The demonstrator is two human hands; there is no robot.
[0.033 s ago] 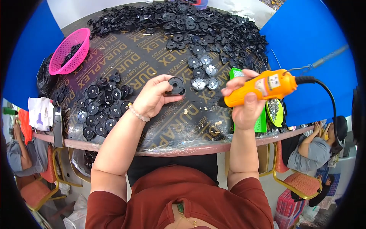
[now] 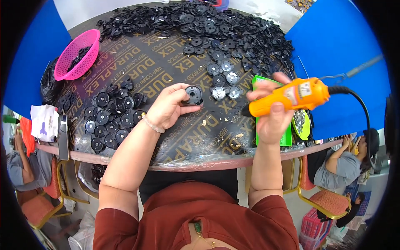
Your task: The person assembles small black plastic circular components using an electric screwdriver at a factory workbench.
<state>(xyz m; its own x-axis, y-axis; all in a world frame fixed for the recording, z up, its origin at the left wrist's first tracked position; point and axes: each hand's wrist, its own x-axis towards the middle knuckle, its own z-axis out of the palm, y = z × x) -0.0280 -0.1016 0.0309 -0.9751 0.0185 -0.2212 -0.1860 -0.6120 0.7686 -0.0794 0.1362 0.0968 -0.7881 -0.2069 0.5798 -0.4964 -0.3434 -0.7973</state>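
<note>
My left hand [image 2: 164,109] pinches a round black plastic part [image 2: 193,95] between thumb and fingers, its disc face turned up. In my right hand [image 2: 273,118] is an orange electric screwdriver [image 2: 291,98], its dark nose aimed left and held above the table, apart from the black part. A black cord and a spring hanger [image 2: 362,66] join its rear end. Several discs with shiny faces [image 2: 218,92] lie between my hands, just beyond them. To the left of my left hand is a pile of similar black discs [image 2: 106,112].
Loose black parts [image 2: 200,23] heap along the table's far side. A pink basket [image 2: 62,66] stands far left. Beside my right hand are a green tray [image 2: 286,139] and a yellow-green dish [image 2: 305,132] of small metal pieces. Blue panels [image 2: 339,54] flank the table; people sit at both sides.
My right hand and the screwdriver have shifted slightly to the right. My left hand keeps its hold on the black part, almost unmoved.
</note>
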